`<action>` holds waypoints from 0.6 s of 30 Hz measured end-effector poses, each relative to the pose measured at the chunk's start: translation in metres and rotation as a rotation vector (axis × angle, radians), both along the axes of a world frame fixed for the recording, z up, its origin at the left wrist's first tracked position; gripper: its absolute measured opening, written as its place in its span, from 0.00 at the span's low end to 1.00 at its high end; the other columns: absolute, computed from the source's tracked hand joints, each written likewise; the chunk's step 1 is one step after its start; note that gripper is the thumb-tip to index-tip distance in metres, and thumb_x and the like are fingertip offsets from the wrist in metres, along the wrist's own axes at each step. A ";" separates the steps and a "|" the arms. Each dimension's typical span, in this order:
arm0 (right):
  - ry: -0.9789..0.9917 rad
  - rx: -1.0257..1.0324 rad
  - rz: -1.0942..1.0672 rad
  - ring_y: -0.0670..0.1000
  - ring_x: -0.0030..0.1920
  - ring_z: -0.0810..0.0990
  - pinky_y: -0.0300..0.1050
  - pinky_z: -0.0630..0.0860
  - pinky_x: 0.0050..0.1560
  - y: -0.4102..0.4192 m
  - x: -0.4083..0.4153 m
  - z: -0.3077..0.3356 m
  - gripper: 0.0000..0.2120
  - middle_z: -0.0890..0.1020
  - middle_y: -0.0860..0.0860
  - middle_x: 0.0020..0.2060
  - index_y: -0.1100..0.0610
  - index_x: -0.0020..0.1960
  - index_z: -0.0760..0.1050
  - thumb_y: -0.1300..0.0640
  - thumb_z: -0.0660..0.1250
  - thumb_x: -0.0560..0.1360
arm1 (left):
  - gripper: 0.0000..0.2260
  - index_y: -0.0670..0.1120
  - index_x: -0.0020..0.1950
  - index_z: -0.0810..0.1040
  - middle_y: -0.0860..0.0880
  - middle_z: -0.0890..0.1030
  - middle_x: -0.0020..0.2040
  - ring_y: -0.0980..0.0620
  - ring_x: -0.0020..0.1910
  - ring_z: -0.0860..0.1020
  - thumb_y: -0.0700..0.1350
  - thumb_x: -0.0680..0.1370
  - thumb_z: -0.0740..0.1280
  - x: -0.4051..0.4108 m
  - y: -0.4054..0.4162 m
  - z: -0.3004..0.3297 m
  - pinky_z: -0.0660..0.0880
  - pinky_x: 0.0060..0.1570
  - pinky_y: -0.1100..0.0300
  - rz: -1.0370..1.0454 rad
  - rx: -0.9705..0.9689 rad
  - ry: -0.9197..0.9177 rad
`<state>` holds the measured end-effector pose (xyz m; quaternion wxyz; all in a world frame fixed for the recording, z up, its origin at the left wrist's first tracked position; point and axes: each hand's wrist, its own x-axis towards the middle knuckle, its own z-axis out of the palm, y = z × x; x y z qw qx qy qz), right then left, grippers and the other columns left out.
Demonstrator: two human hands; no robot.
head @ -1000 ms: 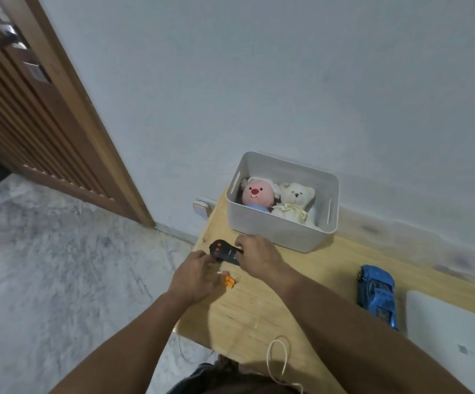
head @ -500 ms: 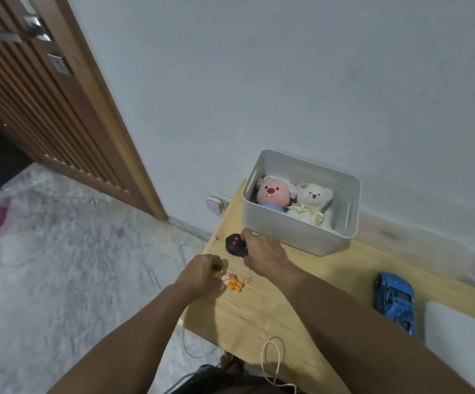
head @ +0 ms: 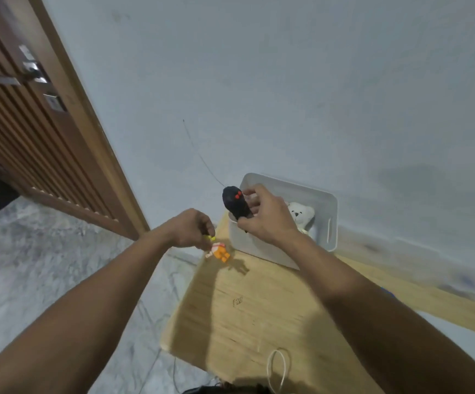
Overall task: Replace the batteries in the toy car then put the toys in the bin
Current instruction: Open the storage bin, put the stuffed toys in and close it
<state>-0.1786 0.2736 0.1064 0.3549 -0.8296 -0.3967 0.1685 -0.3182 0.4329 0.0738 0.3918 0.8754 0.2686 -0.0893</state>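
My right hand [head: 267,214] grips a black remote control [head: 235,204] with red buttons and a thin wire antenna, held in the air at the near left corner of the white bin [head: 324,223]. A white teddy bear [head: 301,214] lies inside the bin; the rest of its contents are hidden behind my hand. My left hand [head: 191,230] pinches a yellow loop from which a small orange toy figure [head: 220,251] dangles just above the left edge of the wooden table [head: 245,314]. The toy car is out of sight apart from a blue sliver by my right forearm.
The bin stands against a pale wall at the table's back. A brown slatted door [head: 31,132] is at the left, with marble floor [head: 46,265] beside the table. A white cord loop [head: 277,368] lies at the table's near edge.
Both hands have lifted off the table. The right hand raised the remote up to the bin's corner; the left hand picked up the orange figure by its loop. The view has tilted upward.
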 end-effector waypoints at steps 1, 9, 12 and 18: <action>-0.022 -0.026 -0.027 0.53 0.49 0.81 0.51 0.79 0.51 -0.006 0.010 0.005 0.27 0.82 0.45 0.44 0.47 0.61 0.71 0.52 0.72 0.63 | 0.10 0.43 0.43 0.83 0.45 0.84 0.40 0.53 0.35 0.78 0.37 0.64 0.78 0.009 0.000 0.009 0.78 0.41 0.57 0.004 0.010 -0.030; -0.231 -0.420 -0.096 0.56 0.54 0.80 0.46 0.76 0.50 -0.058 0.075 0.009 0.25 0.83 0.51 0.53 0.46 0.62 0.75 0.51 0.74 0.66 | 0.11 0.46 0.41 0.83 0.52 0.81 0.35 0.56 0.33 0.76 0.35 0.63 0.77 0.079 -0.012 0.061 0.71 0.36 0.65 -0.082 0.097 -0.175; -0.272 -0.521 -0.113 0.58 0.55 0.79 0.47 0.76 0.50 -0.070 0.082 0.003 0.24 0.81 0.53 0.54 0.46 0.63 0.74 0.48 0.72 0.67 | 0.11 0.44 0.42 0.84 0.48 0.84 0.38 0.55 0.35 0.78 0.35 0.62 0.78 0.099 -0.013 0.069 0.75 0.39 0.63 -0.117 0.124 -0.201; -0.419 -0.699 -0.044 0.56 0.54 0.79 0.47 0.72 0.49 -0.069 0.082 -0.016 0.19 0.80 0.52 0.53 0.49 0.59 0.74 0.48 0.69 0.69 | 0.10 0.46 0.43 0.83 0.48 0.83 0.42 0.52 0.39 0.78 0.36 0.65 0.78 0.130 -0.012 0.071 0.74 0.40 0.63 -0.113 0.164 -0.240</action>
